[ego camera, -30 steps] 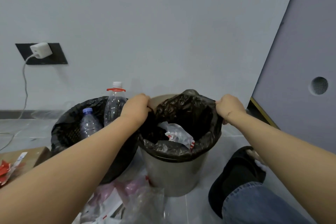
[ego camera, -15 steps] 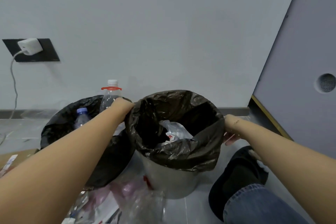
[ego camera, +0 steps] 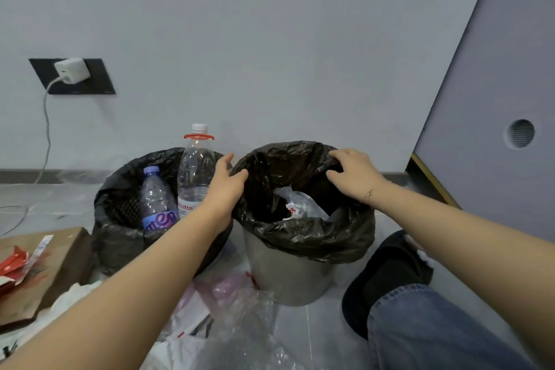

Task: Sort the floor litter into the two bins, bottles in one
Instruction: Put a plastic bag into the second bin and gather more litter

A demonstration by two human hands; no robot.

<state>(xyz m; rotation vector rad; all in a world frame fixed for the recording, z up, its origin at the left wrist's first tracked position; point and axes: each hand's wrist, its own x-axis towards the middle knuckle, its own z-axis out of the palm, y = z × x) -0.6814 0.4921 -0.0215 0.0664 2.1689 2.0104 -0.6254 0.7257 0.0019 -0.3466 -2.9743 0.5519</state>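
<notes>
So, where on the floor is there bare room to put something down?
Bare tile lies left of the black bin, toward the cable, and between the grey bin and the slipper. In front of both bins, plastic wrappers crowd the floor.

An indoor room, perhaps an office, is suggested by a plain grey wall [ego camera: 270,39], a tiled floor [ego camera: 318,327] and a plugged-in wall charger [ego camera: 72,70].

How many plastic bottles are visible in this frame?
2, both standing in the left bin: a blue-capped bottle and a taller white-capped bottle beside it. More may lie hidden below.
</notes>
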